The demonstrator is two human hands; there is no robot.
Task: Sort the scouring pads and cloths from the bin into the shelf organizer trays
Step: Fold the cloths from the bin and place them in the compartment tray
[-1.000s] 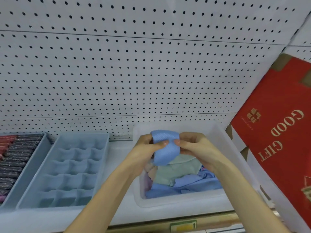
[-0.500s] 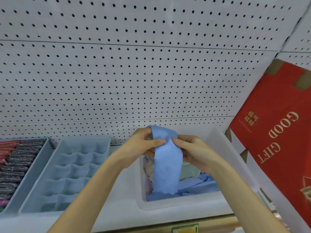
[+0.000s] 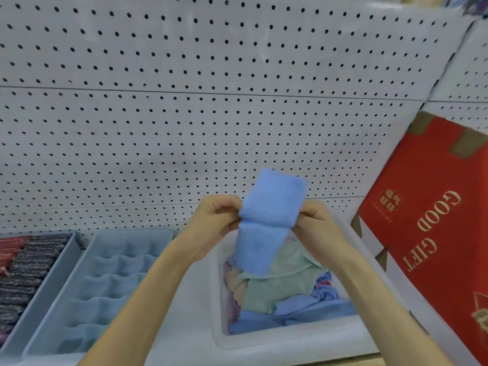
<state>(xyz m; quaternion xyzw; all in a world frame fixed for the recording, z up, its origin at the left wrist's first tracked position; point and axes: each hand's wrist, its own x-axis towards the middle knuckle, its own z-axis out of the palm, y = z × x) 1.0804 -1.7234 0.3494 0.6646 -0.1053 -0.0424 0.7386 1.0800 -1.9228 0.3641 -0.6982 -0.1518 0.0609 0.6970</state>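
Forearms rise from the bottom edge, and between them we see the clear plastic bin [image 3: 264, 342] on the white shelf [image 3: 184, 326], its near rim closest to us. Inside lies a loose heap of cloths: a pale green cloth [image 3: 277, 286] on top, blue ones along the front, something pinkish by the left wall. Above the bin's far half both hands hold a light blue cloth [image 3: 266, 225]. The left hand [image 3: 215, 220] pinches its left edge with curled fingers, and the right hand [image 3: 314, 223] pinches its right edge likewise. One flap stands up above the grip; the other hangs toward the heap. Left of the bin we find a blue tray [image 3: 111, 286] divided into small cells, then a second tray [image 3: 52, 281] packed with dark scouring pads [image 3: 23, 273]. Behind stands white pegboard [image 3: 184, 114]; a red gift box [image 3: 435, 233] leans at the right.
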